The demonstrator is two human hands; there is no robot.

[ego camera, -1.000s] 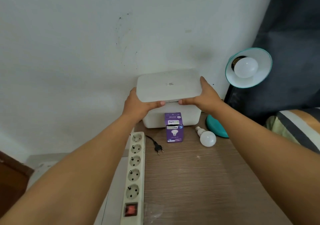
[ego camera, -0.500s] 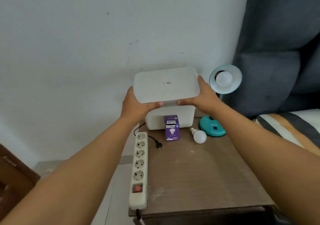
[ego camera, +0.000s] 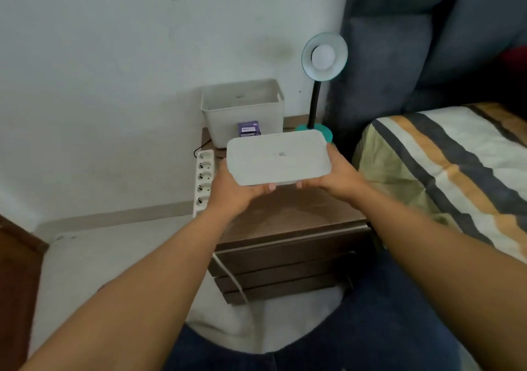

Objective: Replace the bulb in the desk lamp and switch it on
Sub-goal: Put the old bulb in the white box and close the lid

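Both hands hold a white box lid (ego camera: pixel 278 160) flat above the bedside table (ego camera: pixel 285 219); my left hand (ego camera: pixel 236 192) grips its left end, my right hand (ego camera: pixel 339 175) its right end. Behind it the white storage box (ego camera: pixel 242 108) stands uncovered against the wall. A purple bulb carton (ego camera: pixel 249 128) peeks out in front of the box. The teal desk lamp (ego camera: pixel 323 56) stands at the table's back right with a white bulb in its shade, unlit. The lid hides the loose bulb and the lamp's plug.
A white power strip (ego camera: pixel 204 179) lies along the table's left edge, its cable hanging down the front. A striped bed (ego camera: pixel 445 165) and a dark padded headboard (ego camera: pixel 427 42) are at the right. The table has drawers (ego camera: pixel 285 268) below; my knees are under the view.
The lid has come off the box and moved down and toward me, above the table's middle. The view has pulled back and tilted down, so the open box and drawers show.
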